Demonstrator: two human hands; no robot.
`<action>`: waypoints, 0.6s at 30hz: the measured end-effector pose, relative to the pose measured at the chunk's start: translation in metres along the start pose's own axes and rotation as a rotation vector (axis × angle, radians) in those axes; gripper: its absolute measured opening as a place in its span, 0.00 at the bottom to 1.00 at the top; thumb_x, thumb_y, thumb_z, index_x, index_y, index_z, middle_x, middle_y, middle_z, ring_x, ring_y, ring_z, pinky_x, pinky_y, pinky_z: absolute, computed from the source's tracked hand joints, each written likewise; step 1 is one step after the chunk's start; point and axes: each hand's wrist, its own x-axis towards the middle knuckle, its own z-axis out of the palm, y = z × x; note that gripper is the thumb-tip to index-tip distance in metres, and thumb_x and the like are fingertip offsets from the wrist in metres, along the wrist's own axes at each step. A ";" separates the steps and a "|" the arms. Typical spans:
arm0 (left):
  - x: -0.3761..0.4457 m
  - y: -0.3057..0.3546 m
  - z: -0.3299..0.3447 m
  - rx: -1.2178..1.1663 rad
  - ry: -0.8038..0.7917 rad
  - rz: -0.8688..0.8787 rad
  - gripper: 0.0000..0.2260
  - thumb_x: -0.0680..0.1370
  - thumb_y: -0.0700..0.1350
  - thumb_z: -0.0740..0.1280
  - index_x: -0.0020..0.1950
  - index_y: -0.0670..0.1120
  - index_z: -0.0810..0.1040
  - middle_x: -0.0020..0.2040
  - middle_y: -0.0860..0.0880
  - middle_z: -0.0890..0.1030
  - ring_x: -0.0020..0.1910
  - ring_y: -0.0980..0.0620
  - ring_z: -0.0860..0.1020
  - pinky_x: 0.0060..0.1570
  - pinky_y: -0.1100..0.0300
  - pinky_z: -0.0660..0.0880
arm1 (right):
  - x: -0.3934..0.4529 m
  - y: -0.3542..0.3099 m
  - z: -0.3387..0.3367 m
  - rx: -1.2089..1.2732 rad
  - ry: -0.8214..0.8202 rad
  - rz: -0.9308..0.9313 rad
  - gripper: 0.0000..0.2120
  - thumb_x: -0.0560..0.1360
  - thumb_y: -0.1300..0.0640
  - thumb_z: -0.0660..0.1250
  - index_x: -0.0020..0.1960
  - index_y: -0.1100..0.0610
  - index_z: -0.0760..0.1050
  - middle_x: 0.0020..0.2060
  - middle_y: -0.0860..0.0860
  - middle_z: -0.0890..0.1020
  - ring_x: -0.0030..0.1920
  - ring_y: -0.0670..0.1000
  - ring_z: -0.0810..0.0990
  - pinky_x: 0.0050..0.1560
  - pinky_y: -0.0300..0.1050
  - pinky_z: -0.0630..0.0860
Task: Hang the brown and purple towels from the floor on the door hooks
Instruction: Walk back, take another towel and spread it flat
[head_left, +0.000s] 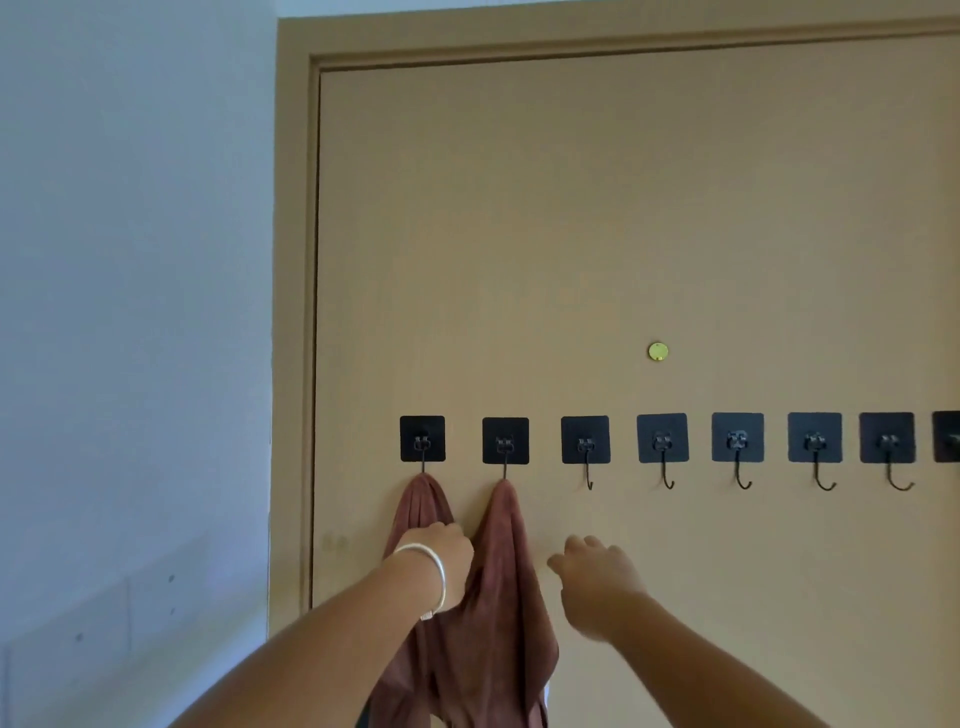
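Observation:
A brown towel (501, 587) hangs from the first hook (422, 440) and the second hook (505, 442) at the left end of a row of black adhesive hooks on the tan door (623, 234). My left hand (439, 564), with a silver bracelet on its wrist, grips the towel between the two hooks, fingers curled into the cloth. Just right of the towel, my right hand (597, 577) hovers with relaxed spread fingers and holds nothing. No purple towel is in view.
Several bare hooks continue to the right, starting with the third hook (586, 441). A small brass peephole cover (658, 352) sits above the row. The door frame (296, 312) and a white wall (130, 312) lie to the left.

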 end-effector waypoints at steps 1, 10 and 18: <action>-0.003 0.000 -0.010 0.025 0.024 -0.019 0.15 0.77 0.39 0.61 0.63 0.42 0.76 0.62 0.43 0.75 0.59 0.41 0.76 0.53 0.50 0.74 | -0.003 0.010 -0.008 0.007 0.026 0.007 0.19 0.77 0.58 0.59 0.67 0.51 0.69 0.61 0.53 0.71 0.61 0.55 0.70 0.59 0.50 0.68; 0.006 0.041 -0.082 -0.041 0.399 0.041 0.15 0.79 0.45 0.56 0.66 0.49 0.67 0.61 0.47 0.72 0.57 0.46 0.73 0.50 0.52 0.68 | -0.046 0.112 -0.069 -0.007 0.153 0.199 0.20 0.78 0.57 0.58 0.70 0.50 0.66 0.63 0.52 0.72 0.61 0.54 0.71 0.60 0.49 0.70; 0.032 0.150 -0.115 -0.105 0.501 0.275 0.24 0.80 0.50 0.55 0.76 0.51 0.55 0.70 0.47 0.67 0.67 0.46 0.67 0.64 0.49 0.64 | -0.126 0.197 -0.074 -0.077 0.166 0.403 0.22 0.79 0.55 0.59 0.72 0.50 0.64 0.67 0.52 0.70 0.65 0.53 0.69 0.64 0.49 0.68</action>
